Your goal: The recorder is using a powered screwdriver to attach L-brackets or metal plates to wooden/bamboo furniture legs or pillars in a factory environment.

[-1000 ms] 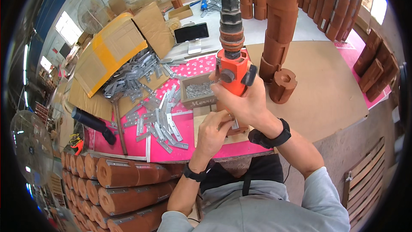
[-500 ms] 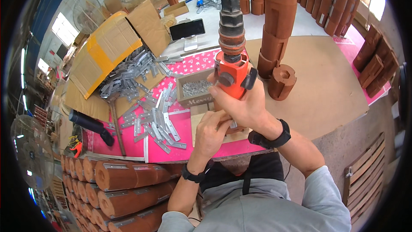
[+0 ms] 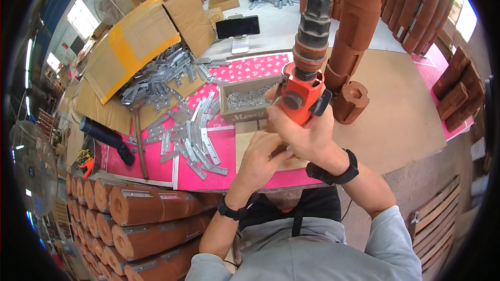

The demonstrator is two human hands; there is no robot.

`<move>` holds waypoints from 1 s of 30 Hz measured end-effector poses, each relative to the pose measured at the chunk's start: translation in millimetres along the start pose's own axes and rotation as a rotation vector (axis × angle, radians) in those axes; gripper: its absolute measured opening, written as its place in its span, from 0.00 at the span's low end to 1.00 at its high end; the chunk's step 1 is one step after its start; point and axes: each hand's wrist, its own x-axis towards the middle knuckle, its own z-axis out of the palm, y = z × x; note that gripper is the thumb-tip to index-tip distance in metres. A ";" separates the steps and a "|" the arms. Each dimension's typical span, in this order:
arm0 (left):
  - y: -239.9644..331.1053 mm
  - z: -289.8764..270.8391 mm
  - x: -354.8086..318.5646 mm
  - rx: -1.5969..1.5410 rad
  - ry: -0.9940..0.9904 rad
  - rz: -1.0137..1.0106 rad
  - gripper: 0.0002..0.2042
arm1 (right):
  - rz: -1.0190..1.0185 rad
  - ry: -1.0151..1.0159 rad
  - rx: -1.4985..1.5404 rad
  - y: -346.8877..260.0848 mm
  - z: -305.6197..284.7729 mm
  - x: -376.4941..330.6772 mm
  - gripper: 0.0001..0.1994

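Note:
My right hand (image 3: 307,135) is wrapped round an orange power screwdriver (image 3: 299,96). A ribbed dark sleeve (image 3: 312,21) rises from the tool's far end. Its working tip is hidden under my hands. Just left of it, my left hand (image 3: 260,158) has its thumb and fingers drawn together over a pale wooden board (image 3: 244,148); what they pinch is covered. Beyond my hands sits a wooden box (image 3: 245,117) holding many small screws. Loose grey metal strips (image 3: 195,138) lie on the pink table cover to the left of my left hand.
A torn cardboard box (image 3: 130,47) spills more metal strips, with a hammer (image 3: 139,145) beside it. A phone on a stand (image 3: 238,28) is farther back. A short brown grooved cylinder (image 3: 350,103) and tall brown columns (image 3: 359,15) stand right. Brown cylinders (image 3: 156,205) are stacked lower left.
The view has shifted, so the table things sit slightly differently. The screwdriver leans more to the right in my right hand. My left hand stays close beside it, fingers still drawn together.

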 end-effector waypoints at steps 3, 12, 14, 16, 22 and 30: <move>-3.3 2.7 2.0 0.028 -0.003 0.017 0.10 | -0.009 0.011 -0.002 -0.4 -0.9 2.0 0.15; -5.3 12.5 5.2 -0.005 0.019 -0.075 0.06 | -0.127 0.031 0.037 0.4 -2.1 6.1 0.16; -6.3 15.4 7.3 0.062 0.018 -0.092 0.05 | -0.128 0.038 0.063 1.3 -3.5 6.4 0.15; -4.7 16.2 8.5 0.063 0.015 -0.113 0.05 | -0.137 0.021 -0.104 6.1 -7.5 7.7 0.15; -11.7 14.6 7.5 -0.083 0.083 -0.166 0.04 | -0.128 0.070 0.022 -8.6 -18.8 11.7 0.14; -10.3 7.1 0.0 -0.152 0.145 -0.054 0.10 | -0.103 0.104 0.083 -13.8 -24.2 11.6 0.12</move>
